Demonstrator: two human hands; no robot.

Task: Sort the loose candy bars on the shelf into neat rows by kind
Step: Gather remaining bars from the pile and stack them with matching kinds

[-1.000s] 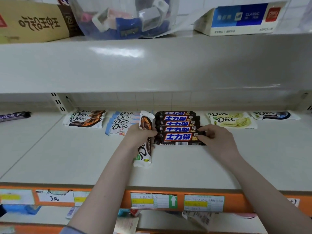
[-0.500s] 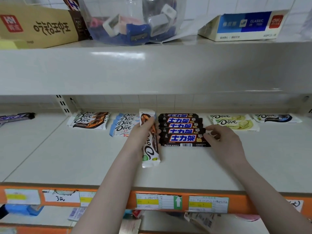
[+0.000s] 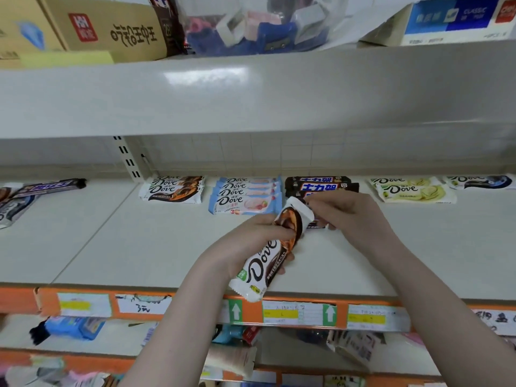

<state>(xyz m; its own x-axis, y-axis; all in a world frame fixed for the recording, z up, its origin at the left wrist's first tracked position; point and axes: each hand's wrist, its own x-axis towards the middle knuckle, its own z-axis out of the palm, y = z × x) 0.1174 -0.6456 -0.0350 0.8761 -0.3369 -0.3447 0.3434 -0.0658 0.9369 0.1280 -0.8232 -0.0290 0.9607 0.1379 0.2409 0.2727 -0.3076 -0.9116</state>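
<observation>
White Dove bar (image 3: 269,255) gripped in left hand (image 3: 245,244) above shelf (image 3: 125,247); right hand (image 3: 354,216) pinches its top end.

"Dove" is printed on the held bar (image 3: 265,263) and the shelved white wrappers (image 3: 173,188); "CLASSIC" marks the blue box (image 3: 452,18).

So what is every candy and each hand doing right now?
Orange-and-brown Dove bar: lifted off the shelf, tilted, gripped by the left hand.
Right hand: fingers curled, pinching the bar's top end.
Snickers bars: neat row, front part hidden by hands.
Orange Dove row: stacked flat.
Pink Dove row: stacked flat.
Green Dove row: lying flat.
Blue Dove bar: lying flat.
</observation>
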